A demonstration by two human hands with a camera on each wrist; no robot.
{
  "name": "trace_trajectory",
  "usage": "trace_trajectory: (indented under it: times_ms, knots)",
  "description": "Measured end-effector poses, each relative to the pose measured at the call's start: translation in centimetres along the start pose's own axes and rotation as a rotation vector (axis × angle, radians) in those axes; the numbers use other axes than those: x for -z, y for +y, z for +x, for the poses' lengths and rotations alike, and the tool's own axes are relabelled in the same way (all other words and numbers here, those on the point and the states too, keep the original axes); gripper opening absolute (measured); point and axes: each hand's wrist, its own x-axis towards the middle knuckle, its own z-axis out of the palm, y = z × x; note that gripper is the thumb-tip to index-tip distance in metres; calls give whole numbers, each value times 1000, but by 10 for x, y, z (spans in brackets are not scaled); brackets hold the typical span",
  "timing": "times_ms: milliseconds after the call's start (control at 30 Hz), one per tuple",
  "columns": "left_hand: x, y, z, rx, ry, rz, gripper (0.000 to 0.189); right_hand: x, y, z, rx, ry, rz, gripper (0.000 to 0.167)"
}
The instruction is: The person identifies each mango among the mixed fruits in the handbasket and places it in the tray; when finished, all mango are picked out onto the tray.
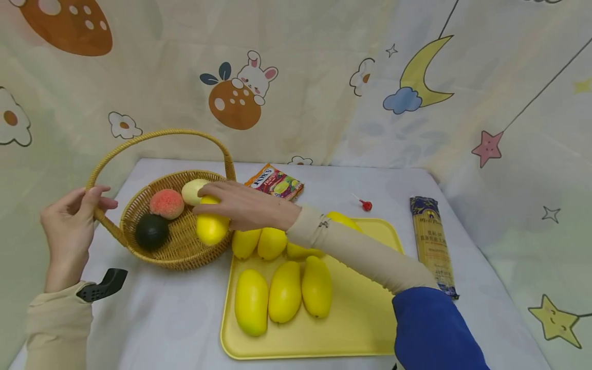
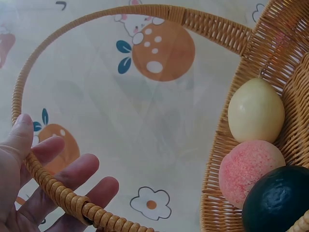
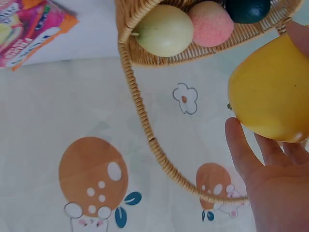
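My left hand [image 1: 71, 226] grips the left side of the wicker basket's arched handle [image 1: 171, 132], thumb on the near side and fingers passing behind. Held in my right hand [image 1: 247, 205] is a yellow mango [image 1: 213, 228], over the right part of the basket [image 1: 185, 264]; the right wrist view shows the fingers around this mango [image 3: 273, 92]. Inside the basket lie a pinkish peach [image 1: 167, 204], a dark green avocado-like fruit [image 1: 151, 232] and a pale cream-green round fruit [image 1: 193, 191]. The right hand partly covers the pale fruit in the head view.
Several mangoes [image 1: 251, 303] lie in rows on a yellow tray [image 1: 365, 329], partly hidden under my right forearm. Behind are a Fox's candy packet [image 1: 277, 184] and a red lollipop [image 1: 366, 205]. A spaghetti pack [image 1: 432, 244] lies right of the tray. Printed cloth walls surround the table.
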Motion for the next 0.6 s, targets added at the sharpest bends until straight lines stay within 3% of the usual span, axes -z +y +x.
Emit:
trace_trajectory:
  times_ms: [333, 600]
  knots:
    - [2, 2, 1, -4, 6, -66, 28, 5, 0, -83, 13, 136, 24, 58]
    - [1, 1, -1, 6, -25, -27, 28, -2, -4, -146, -47, 126, 52, 53]
